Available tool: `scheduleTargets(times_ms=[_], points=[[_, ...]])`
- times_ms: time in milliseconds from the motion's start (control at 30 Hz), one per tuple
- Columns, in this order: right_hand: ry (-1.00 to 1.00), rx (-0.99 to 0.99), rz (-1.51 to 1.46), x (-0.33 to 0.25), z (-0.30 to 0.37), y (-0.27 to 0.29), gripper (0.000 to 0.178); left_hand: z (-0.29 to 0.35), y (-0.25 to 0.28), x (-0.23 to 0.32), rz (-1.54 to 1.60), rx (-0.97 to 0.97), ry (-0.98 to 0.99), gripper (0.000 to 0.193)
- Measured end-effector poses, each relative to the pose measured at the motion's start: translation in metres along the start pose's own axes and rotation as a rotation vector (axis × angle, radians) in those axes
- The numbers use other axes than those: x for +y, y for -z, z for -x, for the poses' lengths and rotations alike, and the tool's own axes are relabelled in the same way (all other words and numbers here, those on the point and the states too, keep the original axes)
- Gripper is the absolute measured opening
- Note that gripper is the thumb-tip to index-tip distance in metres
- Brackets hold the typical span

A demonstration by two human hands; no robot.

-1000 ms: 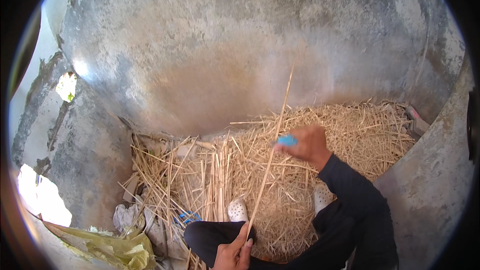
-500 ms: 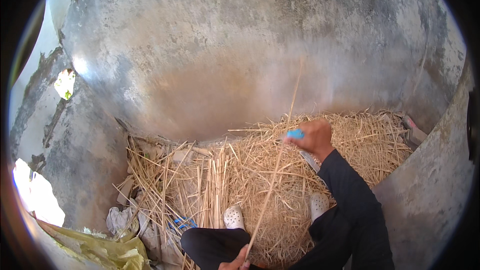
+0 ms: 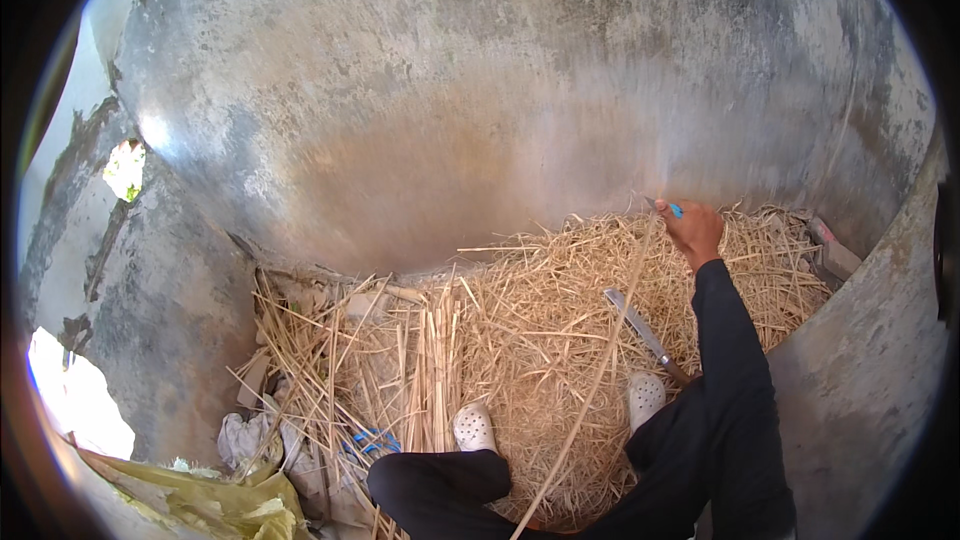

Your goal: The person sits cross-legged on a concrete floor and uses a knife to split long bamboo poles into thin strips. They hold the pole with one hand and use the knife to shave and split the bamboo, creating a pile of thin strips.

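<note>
My right hand (image 3: 697, 231) is closed around the blue handle of a small knife (image 3: 677, 210), its short blade pointing left near the wall. Running from beside this blade down to the lower edge is a long, thin bamboo-like strip (image 3: 590, 395). My left hand does not show; the strip's near end passes out of the picture. A larger knife with a broad metal blade (image 3: 637, 325) and a brown handle lies on the shavings beside my right foot. Split strips (image 3: 437, 375) lie in a bundle left of centre.
Pale shavings (image 3: 755, 275) cover the floor in a heap along the grey wall (image 3: 420, 120). Loose sticks (image 3: 320, 390), crumpled cloth (image 3: 243, 440) and a yellowish sheet (image 3: 215, 500) are at left. A block (image 3: 838, 260) stands in the right corner. My white clogs (image 3: 474, 428) rest on the shavings.
My right hand with the small knife has moved up and right, toward the strip's far end. My left hand has left the picture at the lower edge. The larger knife is now more fully uncovered.
</note>
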State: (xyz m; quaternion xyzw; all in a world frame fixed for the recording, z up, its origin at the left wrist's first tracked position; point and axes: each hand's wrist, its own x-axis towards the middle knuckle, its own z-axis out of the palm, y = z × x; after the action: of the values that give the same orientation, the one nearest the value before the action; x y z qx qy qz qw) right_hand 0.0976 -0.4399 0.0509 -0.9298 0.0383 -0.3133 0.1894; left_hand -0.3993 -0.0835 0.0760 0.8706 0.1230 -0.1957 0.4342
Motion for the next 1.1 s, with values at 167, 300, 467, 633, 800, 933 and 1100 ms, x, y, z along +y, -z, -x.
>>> scheduleTargets(times_ms=[167,300,467,633,800,933,1100], points=[[0.06,0.067,0.094,0.024,0.005,-0.024,0.083,-0.008,0.002,-0.002,0.065,0.022,0.036,0.044],[0.113,0.115,0.128,0.035,0.011,-0.036,0.083,-0.01,0.003,-0.005,0.099,0.027,0.045,0.044],[0.027,-0.01,0.16,0.056,0.012,-0.038,0.082,-0.009,0.002,-0.01,0.148,0.039,0.053,0.044],[-0.374,-0.091,0.187,0.105,0.02,-0.032,0.085,-0.006,0.006,-0.02,0.244,0.113,0.079,0.044],[-0.107,-0.305,-0.074,-0.014,0.022,-0.002,0.078,-0.038,0.013,-0.021,0.418,0.288,-0.019,0.044],[0.415,-0.245,-0.485,-0.107,0.065,0.033,0.066,-0.094,0.015,0.038,0.675,0.283,-0.301,0.044],[0.884,-0.08,-0.621,-0.164,0.115,0.082,0.069,-0.12,0.013,0.095,0.641,0.121,-0.328,0.045]])
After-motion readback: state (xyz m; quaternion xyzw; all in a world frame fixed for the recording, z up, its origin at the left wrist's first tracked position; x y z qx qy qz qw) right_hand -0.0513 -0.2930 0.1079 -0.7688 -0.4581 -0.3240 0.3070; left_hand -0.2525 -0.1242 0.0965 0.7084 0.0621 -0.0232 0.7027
